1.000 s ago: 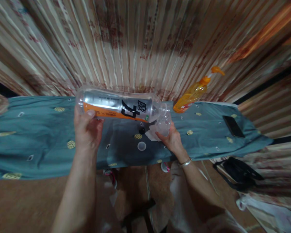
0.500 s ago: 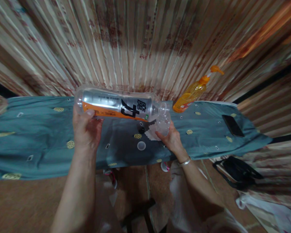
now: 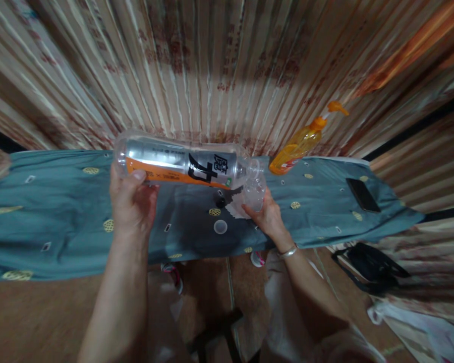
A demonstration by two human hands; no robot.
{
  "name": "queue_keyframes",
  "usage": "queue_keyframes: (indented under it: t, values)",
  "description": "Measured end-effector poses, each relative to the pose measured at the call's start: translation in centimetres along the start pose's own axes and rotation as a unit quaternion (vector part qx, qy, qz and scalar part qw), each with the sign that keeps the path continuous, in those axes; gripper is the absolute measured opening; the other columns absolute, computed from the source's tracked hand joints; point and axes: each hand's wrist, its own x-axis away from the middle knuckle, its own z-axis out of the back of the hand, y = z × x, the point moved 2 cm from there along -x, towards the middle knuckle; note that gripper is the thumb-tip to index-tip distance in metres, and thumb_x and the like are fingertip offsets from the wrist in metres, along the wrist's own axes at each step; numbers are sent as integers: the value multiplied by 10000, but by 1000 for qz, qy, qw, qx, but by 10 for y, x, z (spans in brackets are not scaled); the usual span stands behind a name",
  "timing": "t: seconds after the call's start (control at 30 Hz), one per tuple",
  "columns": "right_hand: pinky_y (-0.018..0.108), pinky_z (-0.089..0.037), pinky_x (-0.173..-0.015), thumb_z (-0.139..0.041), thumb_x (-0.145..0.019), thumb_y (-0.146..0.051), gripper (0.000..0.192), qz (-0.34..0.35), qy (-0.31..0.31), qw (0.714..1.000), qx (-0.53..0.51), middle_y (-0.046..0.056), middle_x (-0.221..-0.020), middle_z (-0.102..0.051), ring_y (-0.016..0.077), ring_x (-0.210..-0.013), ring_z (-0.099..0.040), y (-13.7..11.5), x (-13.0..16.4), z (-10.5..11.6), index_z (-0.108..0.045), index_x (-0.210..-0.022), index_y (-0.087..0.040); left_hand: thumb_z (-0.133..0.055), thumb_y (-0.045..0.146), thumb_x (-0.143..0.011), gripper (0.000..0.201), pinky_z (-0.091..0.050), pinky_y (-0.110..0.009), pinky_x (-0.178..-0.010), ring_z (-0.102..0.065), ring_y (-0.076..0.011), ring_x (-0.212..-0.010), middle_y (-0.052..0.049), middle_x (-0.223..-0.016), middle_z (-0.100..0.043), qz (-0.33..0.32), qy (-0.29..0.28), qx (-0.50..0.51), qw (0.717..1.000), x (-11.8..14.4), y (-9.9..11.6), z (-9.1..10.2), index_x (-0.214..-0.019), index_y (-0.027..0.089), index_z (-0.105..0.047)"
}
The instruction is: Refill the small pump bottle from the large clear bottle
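Observation:
My left hand [image 3: 134, 199] is closed around the base end of a large clear plastic bottle [image 3: 177, 160] with a silver and orange label. The bottle lies nearly level in the air, its mouth pointing right. My right hand [image 3: 267, 214] grips a small clear container [image 3: 254, 191] right at the bottle's mouth; whether the two touch I cannot tell. Under the container lies a white paper or tissue [image 3: 236, 206] on the cloth. A small black cap [image 3: 221, 202] and a round translucent lid [image 3: 220, 227] rest nearby on the cloth.
A pump bottle of yellow-orange liquid [image 3: 295, 148] stands at the back right. A dark phone [image 3: 362, 195] lies on the right of the green patterned tablecloth [image 3: 68, 201]. Behind hangs a pleated curtain [image 3: 196, 65]. A black bag [image 3: 374, 267] is at the lower right.
The base end of the bottle has shifted slightly left with my left hand. My right hand and the small container look the same.

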Motion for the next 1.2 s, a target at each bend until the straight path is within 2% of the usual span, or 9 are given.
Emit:
queue_keyframes:
  t: [0.3,0.6,0.77,0.87,1.03,1.2]
  values:
    - [528,-562,-969,-720,-774,-467,806,2,-2,1000,-3,205,-1311,-665,353,-1177,-672,1,1,0,-426,-1446,-133,-804,234,-600,309,-476,-276,-647,-618,-183,-846,4,-908,-691,-18,-30,-19,999,-1,-1,1,-893,266,-709]
    - [495,-569,-964,-721,-763,-479,808,-16,-15,1000,3,189,-1294,-675,334,-1146,-683,-2,0,2,-440,-1432,-125,-808,220,-594,306,-462,-231,-570,-633,-170,-859,6,-906,-693,-12,-37,-13,999,-1,-1,2,-879,278,-711]
    - [499,-568,-976,-709,-777,-477,830,-11,-15,1000,-6,188,-1285,-679,333,-1151,-681,-4,0,3,-416,-1462,-111,-819,227,-571,313,-519,-279,-691,-631,-191,-893,1,-914,-697,-13,-33,-18,999,0,1,0,-859,276,-707]
    - [523,-567,-975,-693,-780,-506,816,-7,-12,1000,-11,187,-1323,-663,344,-1168,-673,-4,0,3,-432,-1449,-119,-819,227,-581,316,-493,-268,-648,-629,-192,-885,-2,-912,-692,-13,-29,-19,999,-1,0,1,-872,272,-705]
    - [509,-578,-945,-721,-759,-474,818,-16,-13,1000,-9,178,-1275,-691,345,-1131,-693,-2,0,1,-436,-1446,-133,-799,225,-601,305,-455,-279,-630,-611,-199,-877,-5,-925,-674,-9,-40,-20,999,-2,-1,4,-876,273,-678]
    - [529,-579,-939,-733,-750,-444,802,-12,-9,1000,-5,180,-1256,-695,351,-1127,-696,-2,-1,2,-452,-1430,-127,-810,239,-595,298,-456,-302,-683,-604,-211,-904,-12,-926,-673,-10,-32,-26,999,-2,-1,5,-854,260,-664]
